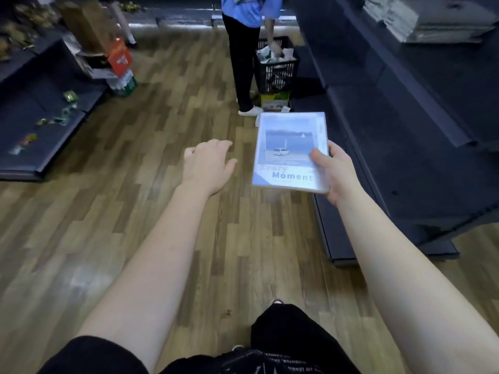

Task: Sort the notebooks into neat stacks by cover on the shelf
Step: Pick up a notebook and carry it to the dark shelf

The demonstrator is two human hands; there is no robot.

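My right hand (333,172) grips a pale blue notebook (287,147) by its lower right corner, thumb on the cover. The cover shows a seaside photo with a white car and the words "Every Moment". The notebook is held flat over the wooden floor, just left of the dark shelf (405,147) on my right. My left hand (208,164) hovers palm down to the left of the notebook, holding nothing, fingers loosely curled and apart. On the upper right shelf lie stacks of light notebooks (432,20), blurred.
A person in a blue top and black trousers (243,58) stands ahead, reaching into a black crate (278,68) of packaged items. A dark low shelf (40,109) with small scattered items sits at the left, with cardboard boxes (118,60) beyond. Wooden floor runs between.
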